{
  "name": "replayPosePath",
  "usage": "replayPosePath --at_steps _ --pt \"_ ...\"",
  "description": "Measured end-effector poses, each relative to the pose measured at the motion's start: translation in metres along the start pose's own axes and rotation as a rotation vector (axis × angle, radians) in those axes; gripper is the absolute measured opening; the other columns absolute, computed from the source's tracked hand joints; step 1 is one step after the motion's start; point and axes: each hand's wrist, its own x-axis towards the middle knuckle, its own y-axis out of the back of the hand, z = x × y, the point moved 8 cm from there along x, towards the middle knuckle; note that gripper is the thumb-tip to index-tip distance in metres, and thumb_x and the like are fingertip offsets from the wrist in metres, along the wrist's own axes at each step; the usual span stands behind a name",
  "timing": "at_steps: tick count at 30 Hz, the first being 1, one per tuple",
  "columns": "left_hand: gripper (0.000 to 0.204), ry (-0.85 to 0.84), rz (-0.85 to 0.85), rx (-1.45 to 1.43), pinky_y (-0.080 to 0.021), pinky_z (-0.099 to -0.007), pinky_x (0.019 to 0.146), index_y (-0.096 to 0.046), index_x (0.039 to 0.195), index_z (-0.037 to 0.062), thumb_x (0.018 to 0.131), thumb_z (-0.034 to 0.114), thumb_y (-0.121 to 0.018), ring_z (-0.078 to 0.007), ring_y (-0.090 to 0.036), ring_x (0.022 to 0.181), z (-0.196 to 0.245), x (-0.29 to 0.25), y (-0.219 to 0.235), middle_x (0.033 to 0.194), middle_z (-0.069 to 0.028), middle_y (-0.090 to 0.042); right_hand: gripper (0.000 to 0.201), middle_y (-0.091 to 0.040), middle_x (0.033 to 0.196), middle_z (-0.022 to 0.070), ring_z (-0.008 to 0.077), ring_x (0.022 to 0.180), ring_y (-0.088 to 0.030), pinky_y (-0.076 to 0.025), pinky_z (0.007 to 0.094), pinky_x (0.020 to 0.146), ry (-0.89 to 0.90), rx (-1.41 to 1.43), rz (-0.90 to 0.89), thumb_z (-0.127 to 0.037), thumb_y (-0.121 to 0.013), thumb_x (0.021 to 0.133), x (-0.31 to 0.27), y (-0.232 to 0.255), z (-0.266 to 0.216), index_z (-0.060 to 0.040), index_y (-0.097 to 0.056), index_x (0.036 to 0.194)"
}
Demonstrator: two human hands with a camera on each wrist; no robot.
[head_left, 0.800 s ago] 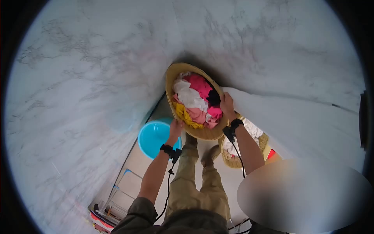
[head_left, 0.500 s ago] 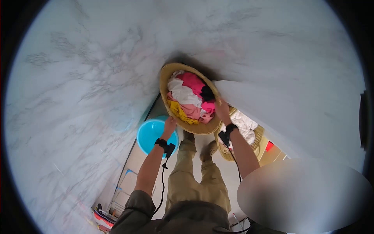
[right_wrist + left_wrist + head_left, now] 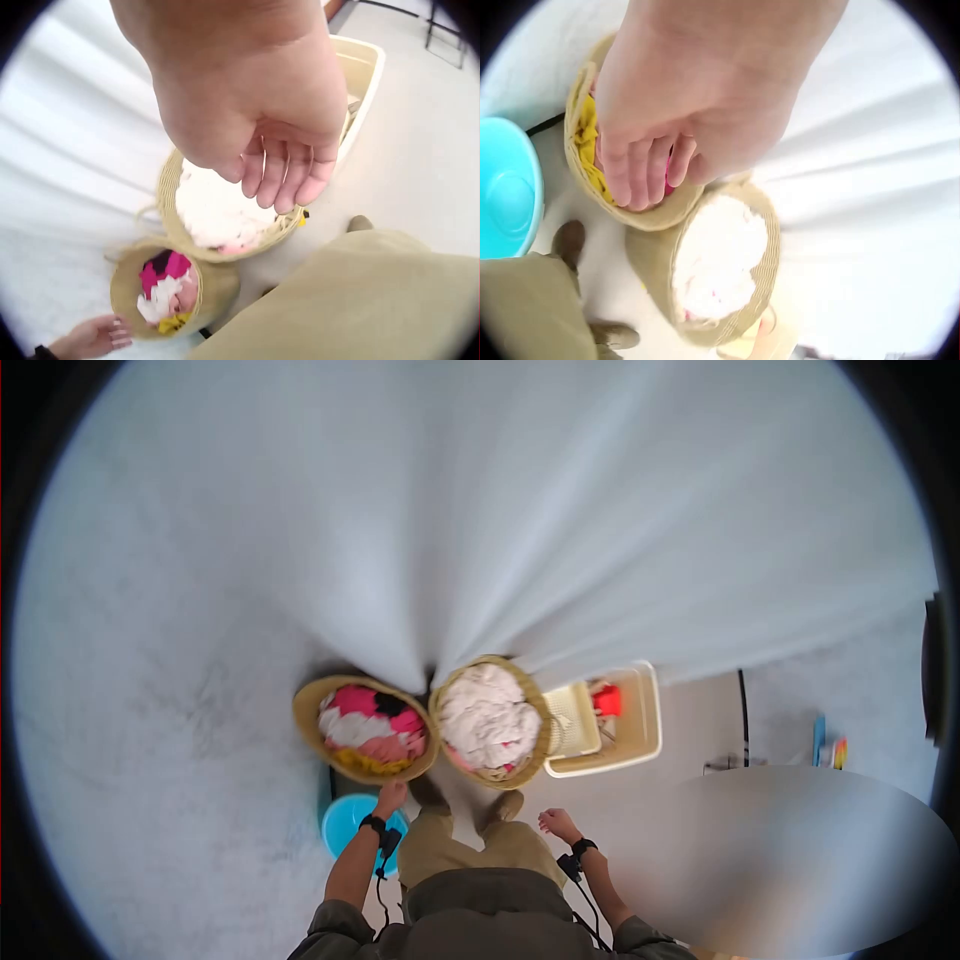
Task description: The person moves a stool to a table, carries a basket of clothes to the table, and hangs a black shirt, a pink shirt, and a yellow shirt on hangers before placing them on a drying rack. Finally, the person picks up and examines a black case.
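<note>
A woven basket (image 3: 308, 712) of pink, white, black and yellow clothes (image 3: 352, 732) stands at the left in the head view. By its front rim is my left hand (image 3: 391, 797), fingers loosely bent and apart from the basket in the right wrist view. Beside it, a second woven basket (image 3: 543, 732) carries a heap of whitish clothes (image 3: 487, 712). My right hand (image 3: 560, 823) hangs free in front of that basket, right of my legs. Its fingers (image 3: 276, 176) curl loosely around nothing.
A blue basin (image 3: 342, 828) sits on the floor left of my feet. Right of the second basket is a cream tub (image 3: 645, 750) with a red item (image 3: 607, 700) inside. White drapery (image 3: 520, 540) hangs behind the baskets. My shoes (image 3: 503, 807) are close to the basket fronts.
Both hands have let go of the basket of colourful clothes, which now stands beside the other basket. My right hand has drawn back to the right; the head view has turned right.
</note>
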Motion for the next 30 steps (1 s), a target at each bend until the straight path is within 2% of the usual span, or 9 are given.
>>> replayPosePath --at_steps 1,5,9,12,15,17,21,24,30 --pt "0.026 0.059 -0.123 0.088 -0.047 -0.0367 0.053 -0.061 0.075 0.0036 0.086 0.024 -0.050 -0.0210 -0.062 0.058 0.019 -0.009 -0.022 0.058 -0.0082 -0.059 0.029 -0.064 0.072 0.0061 0.0143 0.065 -0.063 -0.052 0.0290 0.061 0.016 0.082 0.053 -0.027 -0.052 0.090 -0.014 0.020 0.019 -0.0010 -0.064 0.085" --pt "0.019 0.081 -0.294 0.091 -0.048 -0.0291 0.051 -0.061 0.095 0.0042 0.084 0.017 -0.053 -0.0160 -0.062 0.062 0.114 -0.034 -0.106 0.073 -0.0057 -0.063 0.031 -0.063 0.073 0.0044 0.0137 0.067 -0.063 -0.051 0.0280 0.060 0.011 0.418 0.282 -0.031 -0.049 0.093 -0.090 0.085 0.101 -0.0026 -0.062 0.088" --pt "0.019 0.009 -0.483 0.414 -0.047 -0.0271 0.048 -0.058 0.098 0.0013 0.089 0.017 -0.052 -0.0137 -0.059 0.061 0.195 -0.049 -0.237 0.077 -0.0070 -0.062 0.032 -0.063 0.073 0.0048 0.0143 0.068 -0.063 -0.052 0.0294 0.061 0.016 0.711 0.550 -0.033 -0.052 0.092 -0.185 0.125 0.219 -0.0032 -0.062 0.087" --pt "0.018 -0.083 -0.570 0.460 -0.047 -0.0278 0.049 -0.058 0.099 0.0021 0.089 0.016 -0.052 -0.0141 -0.059 0.061 0.230 -0.048 -0.348 0.075 -0.0060 -0.061 0.025 -0.063 0.071 0.0055 0.0165 0.066 -0.063 -0.052 0.0313 0.060 -0.155 1.037 0.663 -0.028 -0.057 0.088 -0.232 0.111 0.347 -0.0036 -0.062 0.085" --pt "0.017 -0.053 -0.689 0.544 -0.048 -0.0282 0.050 -0.058 0.100 0.0036 0.089 0.016 -0.053 -0.0146 -0.060 0.062 0.273 -0.076 -0.468 0.075 -0.0053 -0.061 0.018 -0.062 0.069 0.0067 0.0182 0.063 -0.063 -0.052 0.0331 0.057 -0.470 1.227 0.801 -0.020 -0.055 0.087 -0.264 0.052 0.502 -0.0038 -0.062 0.082" --pt "0.020 -0.103 -0.760 0.647 -0.050 -0.0285 0.053 -0.057 0.105 0.0046 0.090 0.017 -0.053 -0.0155 -0.061 0.067 0.293 -0.117 -0.537 0.081 -0.0063 -0.062 0.019 -0.064 0.069 0.0081 0.0170 0.060 -0.063 -0.052 0.0336 0.053 -0.666 1.333 0.903 -0.018 -0.055 0.084 -0.296 0.026 0.559 -0.0022 -0.064 0.079" --pt "0.026 -0.128 -0.858 0.706 -0.052 -0.0305 0.058 -0.054 0.112 0.0046 0.092 0.021 -0.051 -0.0172 -0.063 0.075 0.337 -0.153 -0.641 0.091 -0.0083 -0.063 0.016 -0.064 0.070 0.0066 0.0170 0.060 -0.062 -0.052 0.0323 0.054 -0.658 1.486 0.851 -0.017 -0.055 0.084 -0.314 0.039 0.593 -0.0036 -0.063 0.080" --pt "0.021 -0.139 -0.856 0.761 -0.053 -0.0326 0.057 -0.058 0.104 0.0036 0.091 0.019 -0.050 -0.0187 -0.063 0.072 0.329 -0.130 -0.688 0.084 -0.0087 -0.064 0.014 -0.063 0.071 0.0052 0.0161 0.062 -0.062 -0.051 0.0314 0.055 -0.560 1.603 0.793 -0.017 -0.056 0.084 -0.287 0.085 0.602 -0.0049 -0.063 0.082" --pt "0.016 0.004 -0.807 1.028 -0.053 -0.0364 0.056 -0.063 0.095 0.0047 0.088 0.012 -0.050 -0.0211 -0.063 0.067 0.321 -0.096 -0.774 0.076 -0.0088 -0.063 0.014 -0.063 0.076 0.0028 0.0145 0.068 -0.062 -0.052 0.0321 0.063 -0.302 1.513 0.681 -0.022 -0.058 0.086 -0.252 0.279 0.625 -0.0083 -0.060 0.084"
